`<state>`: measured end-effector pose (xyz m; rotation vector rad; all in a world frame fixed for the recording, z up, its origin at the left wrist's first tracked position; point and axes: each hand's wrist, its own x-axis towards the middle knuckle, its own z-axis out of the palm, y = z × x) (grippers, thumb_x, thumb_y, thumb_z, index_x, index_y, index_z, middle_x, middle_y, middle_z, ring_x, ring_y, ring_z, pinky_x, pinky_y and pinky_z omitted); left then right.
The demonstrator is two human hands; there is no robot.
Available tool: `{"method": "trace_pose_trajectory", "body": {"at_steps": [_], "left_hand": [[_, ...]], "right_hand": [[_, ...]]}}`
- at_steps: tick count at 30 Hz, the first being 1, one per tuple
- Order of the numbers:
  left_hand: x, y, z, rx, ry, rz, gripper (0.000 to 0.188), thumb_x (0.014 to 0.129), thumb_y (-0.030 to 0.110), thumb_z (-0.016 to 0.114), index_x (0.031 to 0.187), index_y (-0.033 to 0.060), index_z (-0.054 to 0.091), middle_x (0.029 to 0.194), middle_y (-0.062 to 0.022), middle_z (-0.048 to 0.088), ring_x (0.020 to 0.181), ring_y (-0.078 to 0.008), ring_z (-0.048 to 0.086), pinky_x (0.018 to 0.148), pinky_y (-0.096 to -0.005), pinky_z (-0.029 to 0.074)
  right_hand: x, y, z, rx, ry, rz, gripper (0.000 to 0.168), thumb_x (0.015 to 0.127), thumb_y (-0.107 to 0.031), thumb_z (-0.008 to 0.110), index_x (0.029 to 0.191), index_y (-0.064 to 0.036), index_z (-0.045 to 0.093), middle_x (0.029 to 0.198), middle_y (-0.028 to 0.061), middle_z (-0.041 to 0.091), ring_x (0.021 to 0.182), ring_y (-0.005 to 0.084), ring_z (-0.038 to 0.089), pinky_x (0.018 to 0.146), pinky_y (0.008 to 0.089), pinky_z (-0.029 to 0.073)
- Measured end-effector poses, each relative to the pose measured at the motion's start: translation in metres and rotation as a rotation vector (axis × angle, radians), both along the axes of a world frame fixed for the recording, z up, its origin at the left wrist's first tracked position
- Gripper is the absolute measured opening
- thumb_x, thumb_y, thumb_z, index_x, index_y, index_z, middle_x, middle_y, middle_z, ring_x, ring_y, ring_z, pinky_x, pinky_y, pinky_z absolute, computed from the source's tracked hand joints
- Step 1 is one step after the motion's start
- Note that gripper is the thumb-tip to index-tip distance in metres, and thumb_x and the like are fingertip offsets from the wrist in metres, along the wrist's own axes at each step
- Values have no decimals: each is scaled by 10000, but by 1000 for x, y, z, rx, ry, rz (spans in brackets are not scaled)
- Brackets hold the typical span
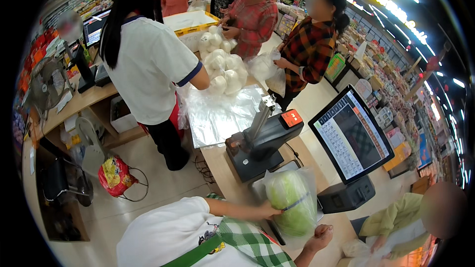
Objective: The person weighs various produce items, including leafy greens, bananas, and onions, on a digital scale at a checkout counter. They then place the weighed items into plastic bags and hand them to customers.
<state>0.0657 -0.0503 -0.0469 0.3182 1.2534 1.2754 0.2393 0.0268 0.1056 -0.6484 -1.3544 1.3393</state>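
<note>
Just before me a large pale-green cabbage-like vegetable (pixel 284 189), wrapped in a clear plastic bag with a blue strip across it, rests on the metal plate of a counter scale (pixel 258 184). My left hand (pixel 271 210), slightly blurred, touches the bag's near side at the end of the blue strip. Whether its fingers grip the bag or the strip is unclear. Beside the bag's lower right edge is my right hand (pixel 322 233), its fingers curled in and nothing visible in them.
A tilted touchscreen (pixel 352 133) stands beyond the scale, and a black device with a metal post (pixel 256 144) is to its left. Flattened plastic bags (pixel 211 118) and bagged white round items (pixel 224 70) cover the counter farther along. A co-worker (pixel 152 66) and several shoppers stand around.
</note>
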Motion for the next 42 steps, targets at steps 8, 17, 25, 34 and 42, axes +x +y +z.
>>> {"method": "trace_pose_trajectory", "body": {"at_steps": [8,17,25,34,42], "left_hand": [[-53,-18,-5,-173,156,-418,565,785,388,656,1207,43,506,993,-104,607,734,-193,604,608,-309,495],[-124,34,88,409,1214,368,554,733,5,584,1255,11,402,1089,-184,475,1068,-325,448,931,-399,337],[-135,177,214,547,1606,312,892,704,122,678,1422,36,155,1383,-246,223,1235,-418,269,1009,-480,253],[-149,251,249,152,1680,321,863,713,210,730,1419,137,238,1454,-197,94,1315,-413,139,1035,-522,172],[-111,198,184,675,1526,150,698,714,345,730,1318,160,433,1358,-195,319,1256,-373,278,1016,-489,227]], "right_hand": [[34,-24,24,2,175,-209,279,895,-293,450,728,-73,412,601,32,370,557,128,348,527,247,284],[132,-45,29,-117,386,-722,244,942,-190,391,720,-90,408,571,-7,338,496,75,296,448,215,227],[106,-70,24,-98,-24,-772,294,941,-222,436,676,-96,419,556,-15,353,469,62,309,440,215,241],[119,-88,11,-167,-110,-857,312,938,-229,451,663,-84,429,515,-14,351,417,66,328,392,214,244],[104,-82,15,-132,-252,-764,256,858,-171,459,630,-60,431,545,-10,349,474,91,323,448,236,250]]}}
